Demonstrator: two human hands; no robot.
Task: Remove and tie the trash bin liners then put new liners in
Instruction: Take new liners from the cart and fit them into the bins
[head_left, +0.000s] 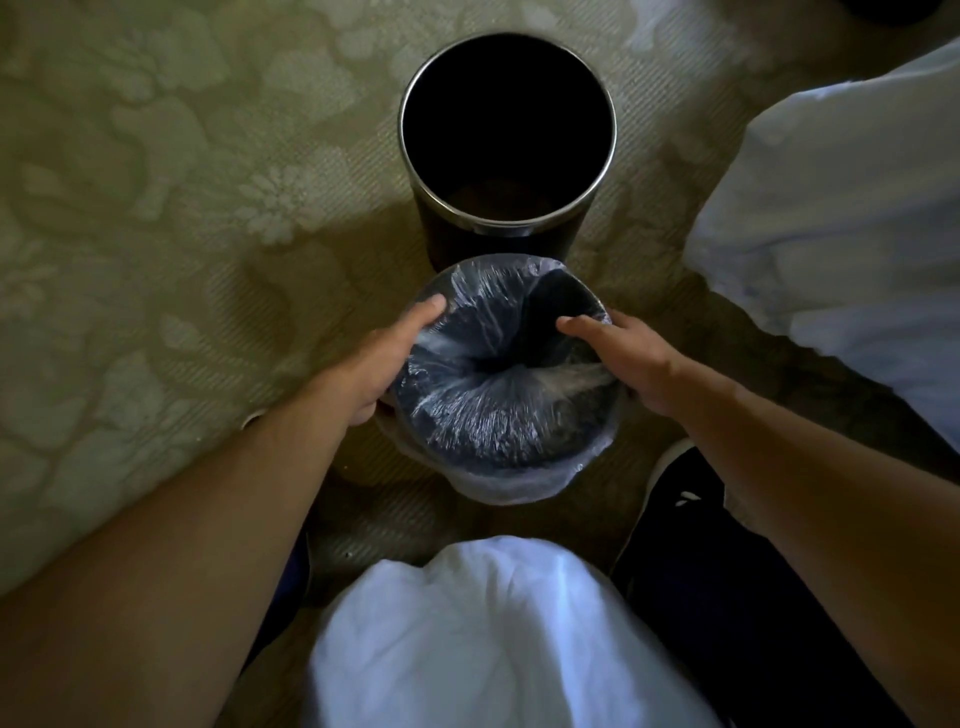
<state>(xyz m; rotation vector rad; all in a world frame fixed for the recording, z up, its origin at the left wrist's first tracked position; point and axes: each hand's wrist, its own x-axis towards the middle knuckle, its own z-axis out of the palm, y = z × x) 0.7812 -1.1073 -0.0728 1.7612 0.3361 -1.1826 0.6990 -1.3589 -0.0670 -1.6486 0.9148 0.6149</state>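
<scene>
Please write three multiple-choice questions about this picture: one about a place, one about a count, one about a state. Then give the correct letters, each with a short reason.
1. Where does the unlined bin stand, relative to the lined bin?
A. Beyond it, farther from the person
B. Inside it
C. Behind the person

2. How many bins are in view?
A. One
B. Two
C. Four

3. In what state is the clear liner?
A. Tied in a knot
B. Pulled out and bunched up
C. Folded over the lined bin's rim

Answers:
1 A: the unlined bin appears above the lined bin in the head view, farther along the floor.
2 B: only these two bins show.
3 C: the plastic wraps over the rim, where the left hand and right hand touch it.
</scene>
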